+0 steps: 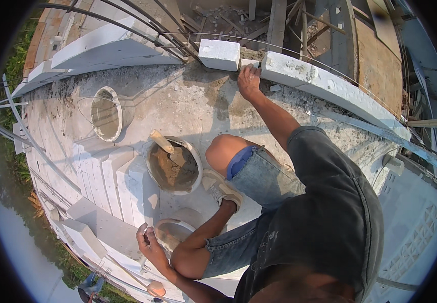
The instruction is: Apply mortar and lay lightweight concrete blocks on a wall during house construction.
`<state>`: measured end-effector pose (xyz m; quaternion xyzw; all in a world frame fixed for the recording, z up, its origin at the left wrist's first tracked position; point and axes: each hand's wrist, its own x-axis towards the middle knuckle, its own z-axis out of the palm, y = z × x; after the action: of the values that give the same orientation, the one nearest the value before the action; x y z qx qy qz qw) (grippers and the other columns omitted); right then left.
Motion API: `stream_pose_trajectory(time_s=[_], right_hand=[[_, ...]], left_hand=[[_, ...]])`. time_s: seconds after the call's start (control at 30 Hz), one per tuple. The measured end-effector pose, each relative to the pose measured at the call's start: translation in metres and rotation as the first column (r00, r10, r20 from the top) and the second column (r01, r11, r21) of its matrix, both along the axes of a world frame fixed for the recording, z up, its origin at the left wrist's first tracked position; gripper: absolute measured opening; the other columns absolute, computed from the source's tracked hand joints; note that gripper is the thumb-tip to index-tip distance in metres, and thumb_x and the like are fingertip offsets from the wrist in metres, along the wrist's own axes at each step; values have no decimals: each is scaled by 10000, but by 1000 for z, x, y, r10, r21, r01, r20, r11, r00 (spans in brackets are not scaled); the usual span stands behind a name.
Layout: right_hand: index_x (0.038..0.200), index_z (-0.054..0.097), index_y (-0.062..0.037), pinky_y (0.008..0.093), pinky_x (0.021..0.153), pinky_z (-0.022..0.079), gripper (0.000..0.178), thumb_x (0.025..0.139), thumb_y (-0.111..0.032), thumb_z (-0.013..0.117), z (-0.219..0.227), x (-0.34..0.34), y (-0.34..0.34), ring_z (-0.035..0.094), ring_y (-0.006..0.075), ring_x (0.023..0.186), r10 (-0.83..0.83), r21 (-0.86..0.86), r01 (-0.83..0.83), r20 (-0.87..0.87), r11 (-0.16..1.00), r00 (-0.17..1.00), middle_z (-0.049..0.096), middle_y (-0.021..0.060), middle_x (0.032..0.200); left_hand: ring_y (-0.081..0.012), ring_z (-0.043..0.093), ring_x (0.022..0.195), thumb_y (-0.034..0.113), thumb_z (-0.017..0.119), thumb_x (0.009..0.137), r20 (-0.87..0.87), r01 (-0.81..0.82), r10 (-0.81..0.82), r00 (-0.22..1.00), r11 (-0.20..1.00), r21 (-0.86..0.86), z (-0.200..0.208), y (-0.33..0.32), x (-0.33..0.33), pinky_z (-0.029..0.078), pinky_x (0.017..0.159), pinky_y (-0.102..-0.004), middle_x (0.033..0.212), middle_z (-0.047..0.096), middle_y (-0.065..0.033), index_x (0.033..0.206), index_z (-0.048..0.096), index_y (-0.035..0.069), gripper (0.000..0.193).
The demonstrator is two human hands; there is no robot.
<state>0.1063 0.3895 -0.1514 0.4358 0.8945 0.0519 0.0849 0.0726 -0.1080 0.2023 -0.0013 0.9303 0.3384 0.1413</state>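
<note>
So the 2 hands were well apart. The right hand (249, 82) was up at the top center of the frame, fingers on a small white piece (250, 63) sitting in the gap between a short white block (219, 54) and a longer white block (288, 68) to its right. Couldn't tell if it was actually gripping that piece or just pressing on it. The left hand (151, 248) was down at the lower left, fingers loosely bent, nothing I could make out in it, just beside a bucket (164, 222) partly hidden by the leg.

Near the middle was a mortar bucket (199, 169) with brown mix in it and a wooden-handled tool (162, 141) leaning in at a tilt. Another bucket (119, 103) stood upper left with grayish stuff inside. Left of center, white blocks (137, 189) were lined up side by side, and dark bars (148, 25) stuck out across the top left.
</note>
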Motion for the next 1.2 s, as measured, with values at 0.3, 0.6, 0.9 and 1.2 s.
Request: stream_pose_trajectory(time_s=[0.3,0.6,0.9,1.2], right_hand=[[1289,481,49,476,942,411,434,909,-160,494,11,25,-12,530,347,1108,107,13,-108,-302,994,947,495,207,1282],[1318,481,69,575,1094,254,453,912,-131,480,13,25,7,514,341,1215,240,18,-240,21,971,971,494,223,1346],[1289,501,102,610,1131,178,494,867,-150,543,5,15,18,609,319,1093,196,-86,-190,73,978,978,514,253,1310],[1308,478,13,541,995,408,507,828,-113,586,63,39,-3,611,370,1086,259,-337,-409,-411,848,874,561,208,1241]], left_hand=[[-142,539,911,146,571,970,-5,-20,20,1000,1000,-3,3,0,-3,444,825,-284,1068,590,-73,1165,607,-5,249],[-127,532,875,145,577,971,69,-132,130,989,991,24,5,1,-1,460,801,-260,1038,590,-57,1176,608,-1,254],[-146,565,892,138,579,967,16,-100,99,995,993,63,11,-2,7,459,814,-279,1048,601,-80,1161,598,-16,248],[-192,610,957,196,614,940,68,-29,42,997,984,-174,6,-26,-8,498,837,-321,1122,631,-140,1221,591,-16,353]])
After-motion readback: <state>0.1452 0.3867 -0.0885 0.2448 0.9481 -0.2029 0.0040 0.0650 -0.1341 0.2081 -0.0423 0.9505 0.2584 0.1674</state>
